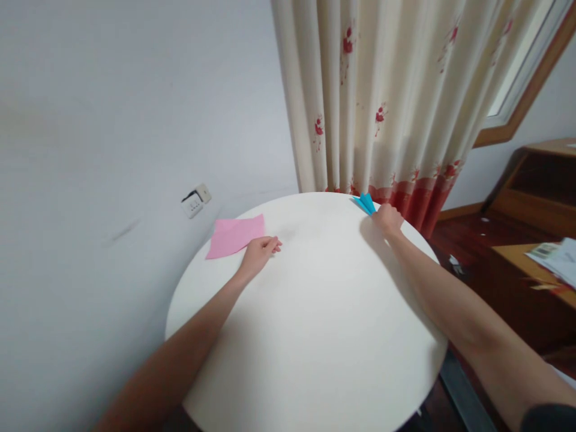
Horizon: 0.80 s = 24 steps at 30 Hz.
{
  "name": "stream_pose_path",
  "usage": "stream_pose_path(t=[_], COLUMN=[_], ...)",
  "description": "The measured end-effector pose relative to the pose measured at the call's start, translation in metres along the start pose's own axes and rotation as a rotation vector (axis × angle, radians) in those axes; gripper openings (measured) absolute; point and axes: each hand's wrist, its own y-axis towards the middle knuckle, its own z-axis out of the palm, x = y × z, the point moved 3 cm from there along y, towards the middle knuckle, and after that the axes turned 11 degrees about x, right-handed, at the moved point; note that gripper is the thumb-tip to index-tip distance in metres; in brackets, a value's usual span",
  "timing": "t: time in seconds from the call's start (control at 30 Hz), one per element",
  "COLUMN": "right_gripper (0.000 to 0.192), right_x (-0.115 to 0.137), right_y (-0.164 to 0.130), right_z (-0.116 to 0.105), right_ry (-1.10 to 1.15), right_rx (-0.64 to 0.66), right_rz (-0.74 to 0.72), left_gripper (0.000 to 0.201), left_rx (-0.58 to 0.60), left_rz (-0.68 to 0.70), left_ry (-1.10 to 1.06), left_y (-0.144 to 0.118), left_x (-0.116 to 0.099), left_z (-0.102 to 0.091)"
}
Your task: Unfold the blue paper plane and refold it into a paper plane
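Note:
On the far right of the white round table, my right hand [388,218] is closed around the end of a blue folded paper plane [366,204]. Its folded wings fan out to the left of the hand, and the gripped part is hidden by the fingers. My left hand [261,249] rests low over the table beside a sheet of pink paper [236,236], overlapping its lower right edge in view. The left fingers are loosely bent and slightly apart, with nothing visible in them. The pink sheet lies flat at the table's far left edge.
The white round table [324,336] stands close to a pale wall with a socket [192,204]. A flowered curtain [382,90] hangs behind it. To the right are a wooden desk [517,255] with papers [558,258] and a dark red floor.

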Motion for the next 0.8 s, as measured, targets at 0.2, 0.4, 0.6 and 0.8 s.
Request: stream_pose_path(t=[0.2, 0.4, 0.6, 0.8], right_gripper=[0.033, 0.024, 0.026, 0.023], right_x=[0.033, 0.077, 0.108, 0.110], right_y=[-0.018, -0.055, -0.104, -0.112], right_z=[0.018, 0.054, 0.087, 0.098], right_ry=[-0.052, -0.090, -0.101, -0.042], right_rx=[-0.059, 0.077, 0.389, 0.465], right_rz=[-0.137, -0.409, -0.807, -0.883], left_gripper=[0.027, 0.035, 0.035, 0.031], left_rx=[-0.143, -0.182, -0.108, -0.109], left_rz=[0.010, -0.064, -0.081, -0.087], left_ry=[0.103, 0.166, 0.239, 0.312], left_y=[0.009, 0.007, 0.005, 0.011], left_x=[0.025, 0.059, 0.081, 0.093], left_z=[-0.035, -0.071, -0.073, -0.069])
